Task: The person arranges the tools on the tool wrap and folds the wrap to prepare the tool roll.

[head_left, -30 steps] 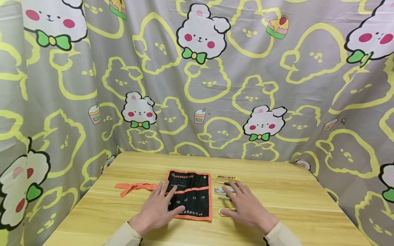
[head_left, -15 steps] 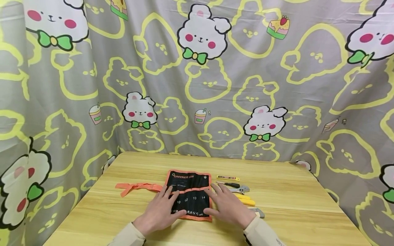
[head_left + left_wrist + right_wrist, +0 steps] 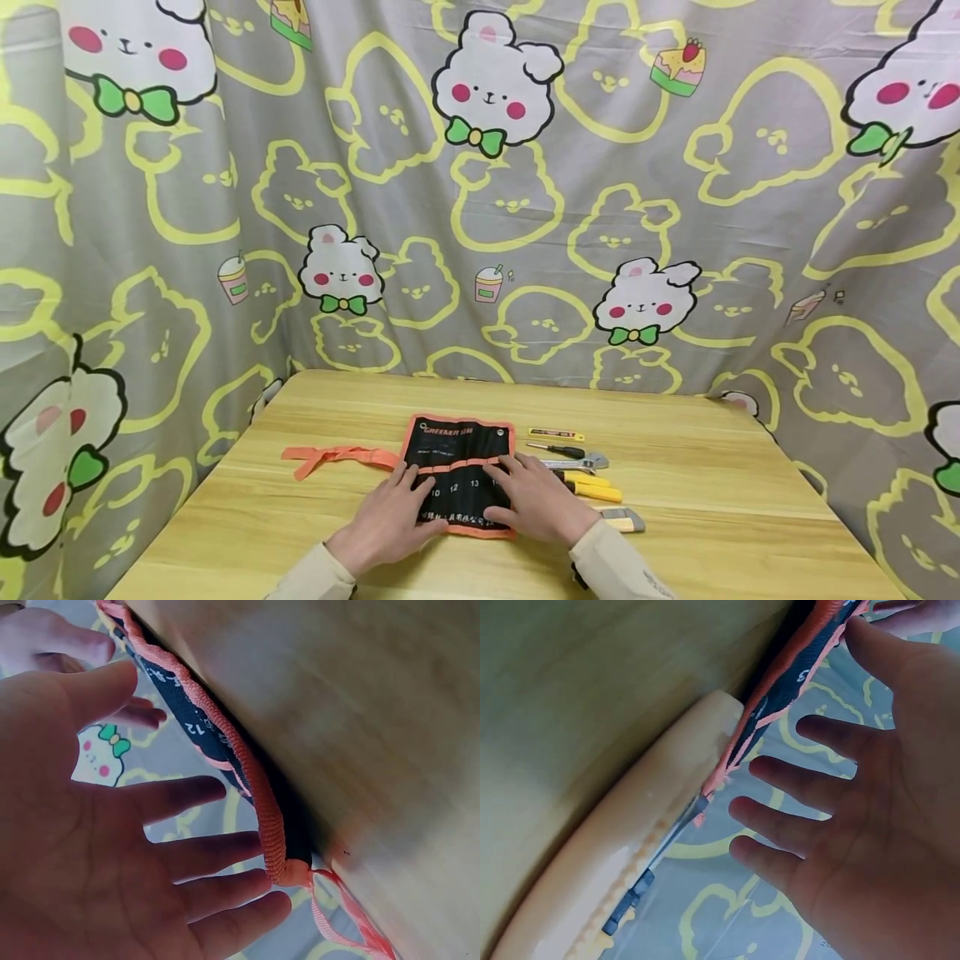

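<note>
A black tool pouch [image 3: 474, 502] with orange trim and printed numbers lies flat on the table. My left hand [image 3: 393, 515] is at its left edge, palm down with fingers spread. Straight fingers [image 3: 217, 855] reach the orange edging in the left wrist view; whether they press on it I cannot tell. Over the pouch's right side is my right hand [image 3: 542, 500], fingers extended. The right wrist view shows its fingers [image 3: 787, 825] straight and holding nothing. Part of the pouch's right edge is hidden under that hand.
Right of the pouch lie a yellow flat case [image 3: 556, 434], a black-handled screwdriver [image 3: 566, 452], an adjustable wrench [image 3: 595, 461], a yellow-handled tool [image 3: 598, 492] and a grey utility knife [image 3: 630, 521]. Orange ties [image 3: 341, 454] trail left. A patterned curtain [image 3: 525, 208] surrounds the table [image 3: 712, 483].
My right hand has moved left from over the tools to the pouch's right side, uncovering the tools. My left hand has shifted slightly to the right and stays by the pouch.
</note>
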The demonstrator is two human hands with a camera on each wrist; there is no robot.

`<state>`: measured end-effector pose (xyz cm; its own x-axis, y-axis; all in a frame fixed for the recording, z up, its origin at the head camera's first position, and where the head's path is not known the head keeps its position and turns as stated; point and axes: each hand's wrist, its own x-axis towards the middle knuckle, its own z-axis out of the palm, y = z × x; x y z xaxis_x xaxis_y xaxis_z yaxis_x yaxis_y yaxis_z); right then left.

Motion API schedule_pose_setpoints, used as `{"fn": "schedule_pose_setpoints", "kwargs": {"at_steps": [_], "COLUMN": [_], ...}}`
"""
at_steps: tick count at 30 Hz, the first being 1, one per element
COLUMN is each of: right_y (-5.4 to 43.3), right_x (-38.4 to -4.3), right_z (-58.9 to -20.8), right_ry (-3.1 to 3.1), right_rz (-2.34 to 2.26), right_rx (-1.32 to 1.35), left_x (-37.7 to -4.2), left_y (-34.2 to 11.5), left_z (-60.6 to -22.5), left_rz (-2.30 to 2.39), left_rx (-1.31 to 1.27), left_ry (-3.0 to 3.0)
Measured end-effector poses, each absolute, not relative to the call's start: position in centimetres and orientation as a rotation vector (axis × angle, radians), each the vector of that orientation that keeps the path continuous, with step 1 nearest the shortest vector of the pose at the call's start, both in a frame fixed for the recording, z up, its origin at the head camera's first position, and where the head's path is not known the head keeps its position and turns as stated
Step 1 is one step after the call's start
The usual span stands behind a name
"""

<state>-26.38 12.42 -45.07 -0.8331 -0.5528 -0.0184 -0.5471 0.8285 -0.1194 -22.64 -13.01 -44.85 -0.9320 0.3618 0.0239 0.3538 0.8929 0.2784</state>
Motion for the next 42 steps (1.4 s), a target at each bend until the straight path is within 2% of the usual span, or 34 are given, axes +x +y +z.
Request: {"fn": "schedule_pose_setpoints", "kwargs": {"at_steps": [21, 42], "right_y": [11.1, 9.4], "right_x": [-26.5, -25.3], "right_z": [-45.7, -45.0], "right_ry": [2.938, 2.951], "right_rz": [0.051, -0.013], "right_rx": [-0.884, -0.851], "left_x": [-23.1, -23.7], "left_y": [-13.4, -13.8], "left_z": [-45.1, -45.0], "left_rz": [0.421, 0.361], "left_rx": [0.569, 0.460], "left_ry": [3.016, 3.037]}}
